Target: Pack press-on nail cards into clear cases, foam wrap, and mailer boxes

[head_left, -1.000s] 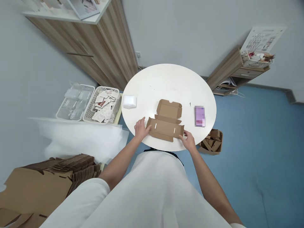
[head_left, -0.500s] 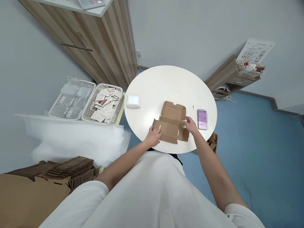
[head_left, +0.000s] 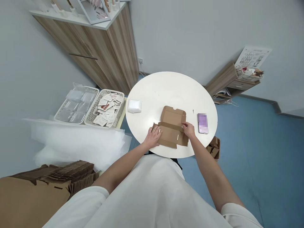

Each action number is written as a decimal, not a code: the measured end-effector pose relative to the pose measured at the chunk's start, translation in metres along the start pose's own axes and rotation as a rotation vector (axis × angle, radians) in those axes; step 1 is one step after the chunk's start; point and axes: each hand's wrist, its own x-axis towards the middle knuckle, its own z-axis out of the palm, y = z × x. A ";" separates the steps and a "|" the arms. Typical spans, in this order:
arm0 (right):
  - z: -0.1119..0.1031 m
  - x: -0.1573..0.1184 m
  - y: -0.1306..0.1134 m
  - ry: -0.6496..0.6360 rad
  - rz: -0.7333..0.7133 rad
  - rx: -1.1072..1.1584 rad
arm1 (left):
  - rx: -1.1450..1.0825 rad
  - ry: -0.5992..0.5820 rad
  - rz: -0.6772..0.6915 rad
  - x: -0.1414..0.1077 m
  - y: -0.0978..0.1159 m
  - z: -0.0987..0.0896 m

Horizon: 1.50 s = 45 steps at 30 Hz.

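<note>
Carton [head_left: 169,135] is laid unfolded on the bench [head_left: 166,87], just below and right of the frame's centre. Its left end is covered by the left hand [head_left: 152,138], which is spread open; its right side is touched by the bent fingers of the right hand [head_left: 188,129], though whether it is gripped there cannot be told. If pressed unevenly, the carton might be creased off its lines. Were the left hand lifted early, it could be dragged askew. The phone [head_left: 202,123], right of centre, could be knocked by an outward swing.
</note>
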 end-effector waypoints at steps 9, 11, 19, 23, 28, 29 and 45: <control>-0.010 -0.023 -0.002 -0.125 -0.055 -0.040 | 0.099 -0.048 0.056 0.020 -0.009 -0.017; -0.009 -0.026 -0.004 -0.167 -0.048 -0.045 | 0.110 -0.098 0.097 0.023 -0.009 -0.017; -0.006 -0.050 -0.009 -0.146 -0.260 -0.329 | 0.081 -0.133 0.101 0.023 -0.008 -0.011; 0.003 -0.073 -0.011 -0.250 -0.473 -0.548 | 0.068 -0.137 0.091 0.024 -0.007 -0.012; 0.021 -0.083 -0.007 -0.324 -0.480 -0.654 | 0.086 -0.155 0.077 0.021 -0.005 -0.014; 0.024 -0.083 -0.005 -0.319 -0.481 -0.658 | 0.093 -0.148 0.068 0.018 -0.006 -0.013; 0.011 -0.016 -0.022 -0.173 -0.079 -0.088 | 0.015 -0.015 -0.055 -0.022 0.004 -0.008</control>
